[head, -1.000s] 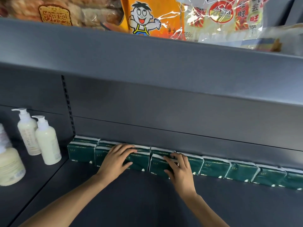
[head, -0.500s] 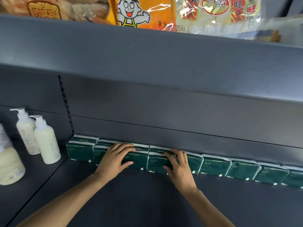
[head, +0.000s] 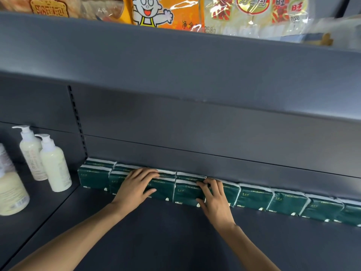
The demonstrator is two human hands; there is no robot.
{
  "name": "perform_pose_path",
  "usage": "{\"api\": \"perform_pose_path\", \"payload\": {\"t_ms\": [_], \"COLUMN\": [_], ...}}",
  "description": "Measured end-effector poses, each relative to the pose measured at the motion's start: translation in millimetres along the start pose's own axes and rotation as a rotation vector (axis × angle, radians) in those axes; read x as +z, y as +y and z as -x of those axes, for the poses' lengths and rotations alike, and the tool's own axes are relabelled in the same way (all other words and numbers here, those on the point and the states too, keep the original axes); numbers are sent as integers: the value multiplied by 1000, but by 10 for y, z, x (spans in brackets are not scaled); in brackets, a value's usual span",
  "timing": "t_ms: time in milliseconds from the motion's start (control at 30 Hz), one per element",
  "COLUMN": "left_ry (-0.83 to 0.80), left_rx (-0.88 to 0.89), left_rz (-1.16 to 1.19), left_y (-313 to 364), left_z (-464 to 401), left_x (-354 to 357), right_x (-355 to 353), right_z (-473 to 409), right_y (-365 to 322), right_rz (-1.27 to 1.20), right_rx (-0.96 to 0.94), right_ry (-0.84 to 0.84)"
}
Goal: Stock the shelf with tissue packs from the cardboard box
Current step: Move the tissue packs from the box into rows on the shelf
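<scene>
Both hands still flat on the green tissue packs [head: 254,196]

Left hand [head: 136,187] and right hand [head: 214,200] rest where they were, fingers straight, gripping nothing; the row on the shelf [head: 156,241] is unchanged

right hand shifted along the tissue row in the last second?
No. The right hand rests on the same green tissue pack as before, at the same spot in the row against the shelf back wall; only the camera drifted.
</scene>
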State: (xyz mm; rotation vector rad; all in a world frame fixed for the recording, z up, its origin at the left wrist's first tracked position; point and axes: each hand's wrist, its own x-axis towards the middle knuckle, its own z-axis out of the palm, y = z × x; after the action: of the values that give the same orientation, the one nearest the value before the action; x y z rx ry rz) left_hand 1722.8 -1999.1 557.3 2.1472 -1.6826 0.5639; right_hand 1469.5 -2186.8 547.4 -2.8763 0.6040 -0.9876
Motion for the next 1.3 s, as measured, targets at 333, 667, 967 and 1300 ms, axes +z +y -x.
{"api": "perform_pose_path", "payload": {"t_ms": [333,667,967,1300], "left_ry": [12,55,45,42], "left_rx": [-39,-118,-349,-620], "left_rz": [15,76,143,-36], "left_y": [179,517,878,1190], "left_z": [11,433,1340,2960], "left_x": [-210,-702,-1302,-2102], "right_x": [-263,-675,-796,-676], "right_z": [-27,86,226,493], "right_y": [-48,-186,-730,-2041], "right_rz": [-40,-323,-544,-683], "right_rx": [13,-53,-199,-526], "right_ry": [-52,-126,-286,-451]}}
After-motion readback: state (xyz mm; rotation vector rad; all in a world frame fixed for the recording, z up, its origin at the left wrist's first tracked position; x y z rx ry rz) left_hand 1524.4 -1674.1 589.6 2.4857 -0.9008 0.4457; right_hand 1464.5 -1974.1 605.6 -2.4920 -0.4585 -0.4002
